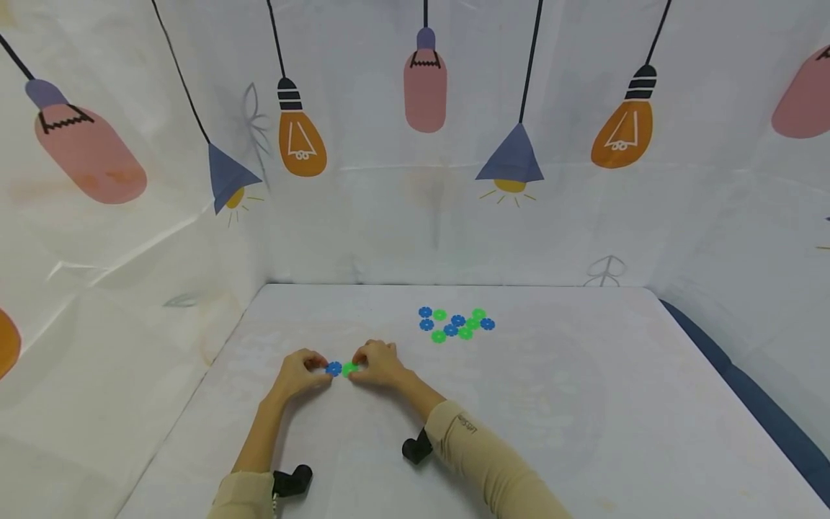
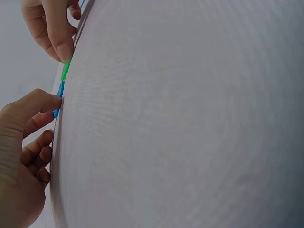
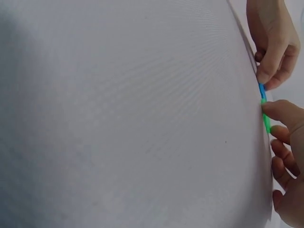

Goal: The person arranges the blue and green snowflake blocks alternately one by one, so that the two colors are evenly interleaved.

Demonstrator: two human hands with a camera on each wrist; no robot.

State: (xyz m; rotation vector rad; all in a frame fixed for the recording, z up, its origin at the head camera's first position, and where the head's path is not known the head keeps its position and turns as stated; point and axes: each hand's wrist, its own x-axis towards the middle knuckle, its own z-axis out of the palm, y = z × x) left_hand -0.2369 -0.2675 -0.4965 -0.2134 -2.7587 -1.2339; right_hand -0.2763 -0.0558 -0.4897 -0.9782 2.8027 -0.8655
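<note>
On the white table a blue notched disc [image 1: 333, 369] and a green notched disc [image 1: 349, 369] lie edge to edge. My left hand [image 1: 303, 373] pinches the blue disc between thumb and finger. From the other side my right hand [image 1: 379, 364] pinches the green one the same way. The left wrist view shows the thin edges of the green disc [image 2: 65, 71] and the blue disc [image 2: 59, 99] in line, touching or nearly so. In the right wrist view, fingers partly cover the blue disc [image 3: 262, 90] above the green disc [image 3: 266, 116].
Farther back on the table [image 1: 551, 404] lies a loose group of several blue discs [image 1: 457, 320] and green discs [image 1: 465, 333]. A white sheet [image 1: 363, 223] printed with lamps hangs behind and at both sides. Dark blue cloth [image 1: 733, 367] shows past the right edge.
</note>
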